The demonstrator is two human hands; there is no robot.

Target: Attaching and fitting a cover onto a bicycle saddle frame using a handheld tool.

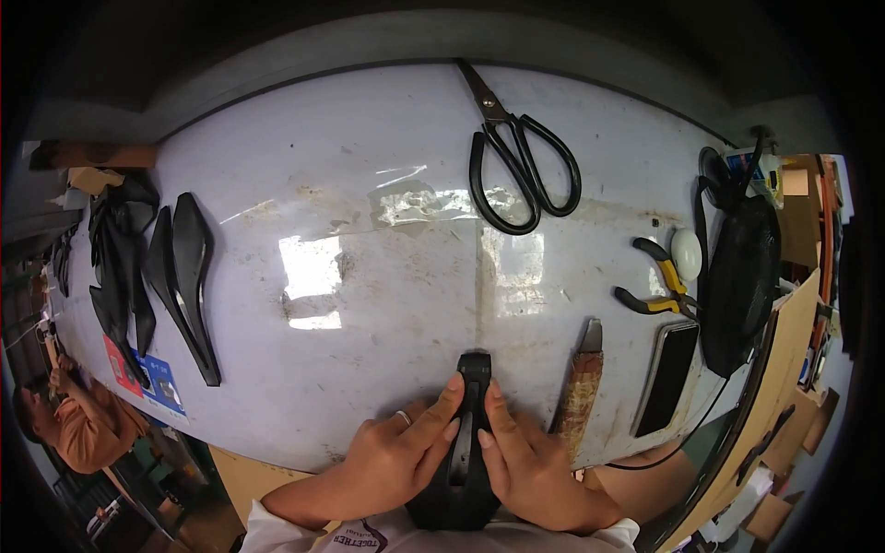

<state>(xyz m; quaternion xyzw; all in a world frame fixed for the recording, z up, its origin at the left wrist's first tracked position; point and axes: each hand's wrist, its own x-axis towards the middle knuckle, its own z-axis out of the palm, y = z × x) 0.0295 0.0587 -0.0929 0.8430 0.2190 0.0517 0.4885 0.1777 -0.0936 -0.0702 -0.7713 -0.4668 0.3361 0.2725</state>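
At the near edge of the table, close to my body, is a black bicycle saddle (475, 369), its narrow nose pointing away from me and a long slot down its middle. My left hand (406, 449) grips its left side, thumb near the nose; a ring shows on one finger. My right hand (525, 458) holds the opposite side the same way, thumb pressed by the nose. The saddle's wide rear lies between my wrists against my shirt. Just right of my right hand lies a knife (579, 396) with a wrapped brown handle and short blade.
Large black-handled scissors (512, 157) lie at the far side. To the right are yellow-black pliers (668, 281), a white oval object (685, 254), a phone (666, 380) and a black bulky object (740, 281). Leftward lie long black pieces (191, 276); another person (92, 419) is beyond.
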